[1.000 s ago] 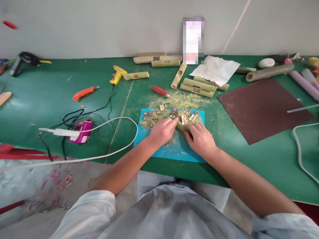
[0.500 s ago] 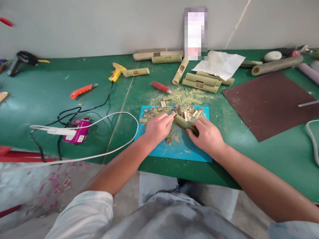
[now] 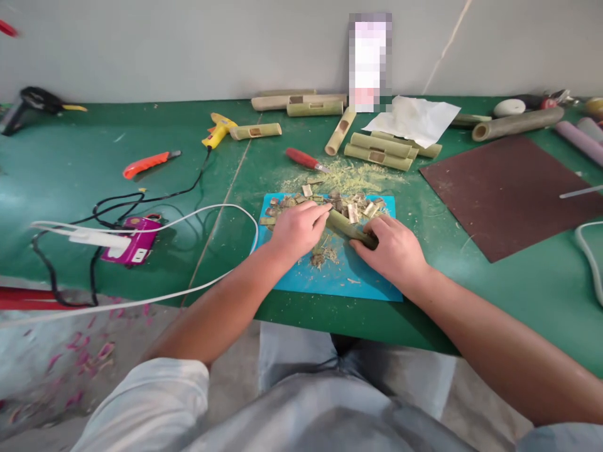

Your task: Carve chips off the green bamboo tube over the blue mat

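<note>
A green bamboo tube (image 3: pixel 349 227) slants over the blue mat (image 3: pixel 301 282). My right hand (image 3: pixel 392 246) is wrapped round its nearer right end. At the farther left end my left hand (image 3: pixel 301 229) is closed on the tube, the index finger stretched along it. A small dark spot shows by that fingertip; I cannot make out what it is. Cut bamboo chips (image 3: pixel 353 213) lie in a heap behind the hands, and a clump of shavings (image 3: pixel 324 254) sits between them. Beyond the mat lies a red-handled chisel-like tool (image 3: pixel 304 158) beside pale sawdust (image 3: pixel 355 176).
Several notched bamboo tubes (image 3: pixel 381 145) lie at the back, by a white sheet (image 3: pixel 412 119). To the left are a yellow glue gun (image 3: pixel 219 130), an orange utility knife (image 3: pixel 148 164) and a purple power strip (image 3: pixel 136 240) with cables. A brown board (image 3: pixel 509 194) lies right.
The view has shifted slightly. Both hands stay on the bamboo tube in nearly the same place, and nothing has been picked up or let go.
</note>
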The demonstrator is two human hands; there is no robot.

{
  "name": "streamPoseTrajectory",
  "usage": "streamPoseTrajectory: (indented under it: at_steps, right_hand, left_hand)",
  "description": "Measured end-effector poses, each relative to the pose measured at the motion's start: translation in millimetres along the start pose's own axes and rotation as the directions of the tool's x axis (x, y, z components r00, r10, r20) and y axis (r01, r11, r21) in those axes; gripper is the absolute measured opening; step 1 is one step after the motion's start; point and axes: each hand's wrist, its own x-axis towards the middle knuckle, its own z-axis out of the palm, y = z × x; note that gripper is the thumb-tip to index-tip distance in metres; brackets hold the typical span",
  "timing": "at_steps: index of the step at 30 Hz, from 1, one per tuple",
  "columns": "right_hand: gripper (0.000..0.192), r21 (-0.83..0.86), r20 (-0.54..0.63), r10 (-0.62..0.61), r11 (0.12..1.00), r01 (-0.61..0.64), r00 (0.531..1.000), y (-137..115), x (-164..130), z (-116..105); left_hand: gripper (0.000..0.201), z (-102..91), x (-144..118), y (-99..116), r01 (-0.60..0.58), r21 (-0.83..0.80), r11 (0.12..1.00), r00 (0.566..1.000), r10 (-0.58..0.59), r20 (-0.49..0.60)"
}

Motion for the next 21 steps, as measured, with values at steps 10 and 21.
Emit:
streamPoseTrajectory:
  at_steps: [10, 21]
  right_hand:
    - [0.016, -0.148, 0.007, 0.015, 0.989, -0.014, 1.0, -6, -3, -3]
    - [0.027, -0.244, 0.109, 0.104, 0.967, -0.075, 0.989, -8, 6, -15]
  left_hand:
    - [0.025, -1.9, 6, -7, 0.001, -0.006, 1.0, 1.0, -0.001, 0.02]
    - [0.028, -9.9, 5, -18, -0.122, 0.179, 0.976, 0.989, 0.106, 0.099]
